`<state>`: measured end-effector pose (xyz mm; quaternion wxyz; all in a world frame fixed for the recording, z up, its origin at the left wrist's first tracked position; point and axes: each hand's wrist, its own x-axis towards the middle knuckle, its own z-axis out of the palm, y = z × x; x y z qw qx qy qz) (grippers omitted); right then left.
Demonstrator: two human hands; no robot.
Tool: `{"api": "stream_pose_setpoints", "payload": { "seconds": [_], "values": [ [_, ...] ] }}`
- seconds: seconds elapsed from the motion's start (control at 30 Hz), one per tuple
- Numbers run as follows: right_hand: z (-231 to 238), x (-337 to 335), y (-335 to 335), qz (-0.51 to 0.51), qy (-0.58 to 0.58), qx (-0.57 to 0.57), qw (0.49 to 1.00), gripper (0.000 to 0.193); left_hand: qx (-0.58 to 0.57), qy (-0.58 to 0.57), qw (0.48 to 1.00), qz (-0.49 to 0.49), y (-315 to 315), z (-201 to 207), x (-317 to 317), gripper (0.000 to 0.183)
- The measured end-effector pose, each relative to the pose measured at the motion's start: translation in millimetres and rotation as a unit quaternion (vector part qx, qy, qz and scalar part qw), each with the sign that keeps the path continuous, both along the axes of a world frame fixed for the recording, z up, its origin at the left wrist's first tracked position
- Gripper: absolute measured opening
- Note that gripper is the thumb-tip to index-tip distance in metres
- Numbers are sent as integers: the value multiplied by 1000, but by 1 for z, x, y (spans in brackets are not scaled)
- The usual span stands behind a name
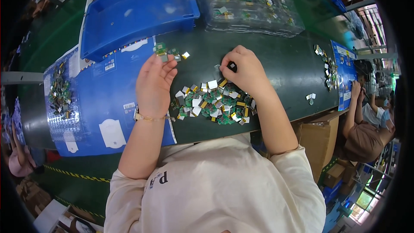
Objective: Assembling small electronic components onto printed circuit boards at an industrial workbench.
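Note:
My left hand is raised over the edge of a blue printed sheet, its fingertips closed on a small green circuit board. Beyond those fingertips lie a few more boards, one with a white square piece. My right hand is closed in a pinch, thumb against forefinger, above the dark table. A small greyish bit shows at its fingertips, too little to name. Between my forearms spreads a loose pile of small green circuit boards with white, silver and yellow parts.
A blue plastic bin stands far left. Stacked clear trays of boards sit beyond my right hand. Bubble wrap with boards lies left. More boards lie right, near a cardboard box. Other people work at both sides.

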<state>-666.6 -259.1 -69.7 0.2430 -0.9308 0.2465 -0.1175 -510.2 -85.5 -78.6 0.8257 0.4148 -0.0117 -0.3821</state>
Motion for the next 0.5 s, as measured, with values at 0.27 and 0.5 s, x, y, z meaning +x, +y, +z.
{"api": "stream_pose_setpoints", "payload": {
  "seconds": [0.27, 0.5],
  "values": [
    [2, 3, 1, -48, -34, 38, 998, 14, 82, -100, 991, -43, -1, -6, 2, 23],
    [24, -5, 14, 169, -19, -6, 985, 21, 122, -50, 991, -36, -10, 6, -2, 33]
  ]
}}
